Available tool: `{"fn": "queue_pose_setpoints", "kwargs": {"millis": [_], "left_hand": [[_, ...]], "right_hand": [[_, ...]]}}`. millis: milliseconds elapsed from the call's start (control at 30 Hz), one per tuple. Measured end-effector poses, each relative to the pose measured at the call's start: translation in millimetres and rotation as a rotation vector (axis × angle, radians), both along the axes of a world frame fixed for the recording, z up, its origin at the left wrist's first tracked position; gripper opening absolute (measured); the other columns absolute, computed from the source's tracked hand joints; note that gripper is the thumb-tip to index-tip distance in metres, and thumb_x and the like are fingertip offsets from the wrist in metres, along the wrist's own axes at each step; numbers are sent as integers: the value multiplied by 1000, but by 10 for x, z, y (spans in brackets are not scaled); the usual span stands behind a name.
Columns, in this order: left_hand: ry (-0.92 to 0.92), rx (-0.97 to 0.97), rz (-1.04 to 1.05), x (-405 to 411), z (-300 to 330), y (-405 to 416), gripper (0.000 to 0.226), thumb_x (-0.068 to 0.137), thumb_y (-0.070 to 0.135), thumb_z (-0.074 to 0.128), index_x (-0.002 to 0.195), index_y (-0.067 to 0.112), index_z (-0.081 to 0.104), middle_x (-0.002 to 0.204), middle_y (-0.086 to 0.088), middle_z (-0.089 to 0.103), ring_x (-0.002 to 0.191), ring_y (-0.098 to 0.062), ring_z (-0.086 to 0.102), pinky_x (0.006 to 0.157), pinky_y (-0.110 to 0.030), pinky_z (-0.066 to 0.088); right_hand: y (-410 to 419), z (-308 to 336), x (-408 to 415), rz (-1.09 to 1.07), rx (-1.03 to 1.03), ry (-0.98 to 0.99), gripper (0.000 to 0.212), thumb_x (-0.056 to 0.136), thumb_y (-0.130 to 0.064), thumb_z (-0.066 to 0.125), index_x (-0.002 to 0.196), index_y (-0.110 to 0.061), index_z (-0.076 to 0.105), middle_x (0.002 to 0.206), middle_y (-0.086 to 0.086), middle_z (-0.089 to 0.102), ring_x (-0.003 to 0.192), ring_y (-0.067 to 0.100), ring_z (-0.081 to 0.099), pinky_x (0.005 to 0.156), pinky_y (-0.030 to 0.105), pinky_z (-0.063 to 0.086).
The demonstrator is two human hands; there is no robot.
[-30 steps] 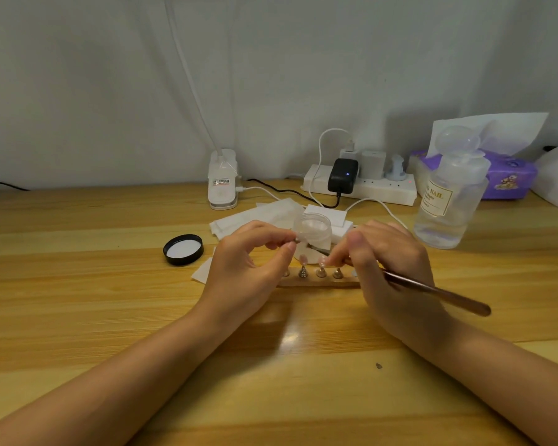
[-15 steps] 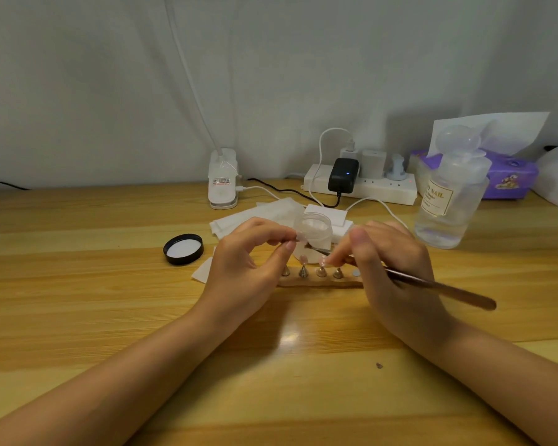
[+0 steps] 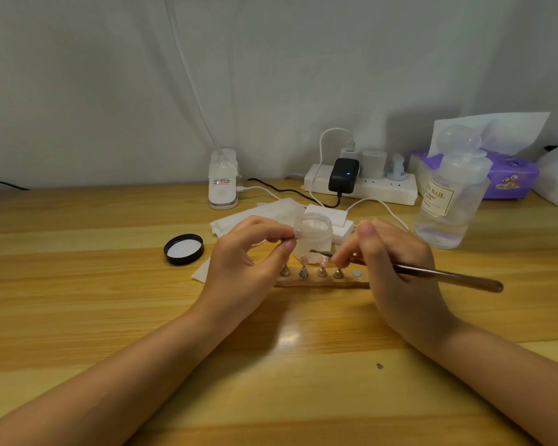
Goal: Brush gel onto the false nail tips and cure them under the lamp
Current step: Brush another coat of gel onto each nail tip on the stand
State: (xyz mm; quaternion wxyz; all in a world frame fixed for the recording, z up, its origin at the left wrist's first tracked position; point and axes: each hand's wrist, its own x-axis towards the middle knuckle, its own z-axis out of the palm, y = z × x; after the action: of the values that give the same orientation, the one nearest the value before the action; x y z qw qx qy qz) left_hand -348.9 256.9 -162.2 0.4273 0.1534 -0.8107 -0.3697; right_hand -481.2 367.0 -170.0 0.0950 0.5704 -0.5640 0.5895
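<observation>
I am seeing the left hand (image 3: 248, 262) pinching a pink nail tip (image 3: 298, 233) between thumb and forefinger, just in front of the open gel jar (image 3: 313, 235). The right hand (image 3: 397, 265) is gripping the gel brush (image 3: 432, 273), its bristles pointing left above the wooden holder (image 3: 322, 281). Two more tips are standing on holder pegs. The black lid (image 3: 184, 248) is lying to the left, the clip lamp (image 3: 223, 180) far behind.

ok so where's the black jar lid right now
In the head view the black lid lies flat on the wooden table, left of the left hand.
</observation>
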Motion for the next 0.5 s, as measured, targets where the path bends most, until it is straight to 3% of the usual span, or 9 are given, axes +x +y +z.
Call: {"fn": "queue_pose_setpoints", "kwargs": {"millis": [100, 333, 500], "left_hand": [[12, -8, -4, 1, -1, 0, 18, 79, 3, 66, 91, 17, 68, 87, 3, 65, 85, -4, 58, 77, -12, 44], [27, -5, -13, -6, -15, -7, 17, 75, 7, 70, 85, 21, 68, 83, 6, 63, 82, -3, 57, 73, -9, 42], [41, -1, -24, -20, -20, -11, 10, 74, 11, 71, 82, 16, 70, 82, 3, 65, 80, -6, 59, 74, -12, 44]], "right_hand": [[9, 18, 4, 10, -12, -69, 37, 92, -29, 31, 68, -27, 59, 66, -10, 60, 71, 7, 59, 72, 42, 47], [-34, -5, 27, 17, -51, 141, 42, 97, -31, 30, 76, -18, 63, 71, -4, 62, 73, 12, 58, 67, 46, 46], [12, 4, 4, -11, 2, -40, 40, 93, -30, 30, 66, -27, 59, 64, -8, 61, 72, 5, 57, 77, 42, 42]]}}
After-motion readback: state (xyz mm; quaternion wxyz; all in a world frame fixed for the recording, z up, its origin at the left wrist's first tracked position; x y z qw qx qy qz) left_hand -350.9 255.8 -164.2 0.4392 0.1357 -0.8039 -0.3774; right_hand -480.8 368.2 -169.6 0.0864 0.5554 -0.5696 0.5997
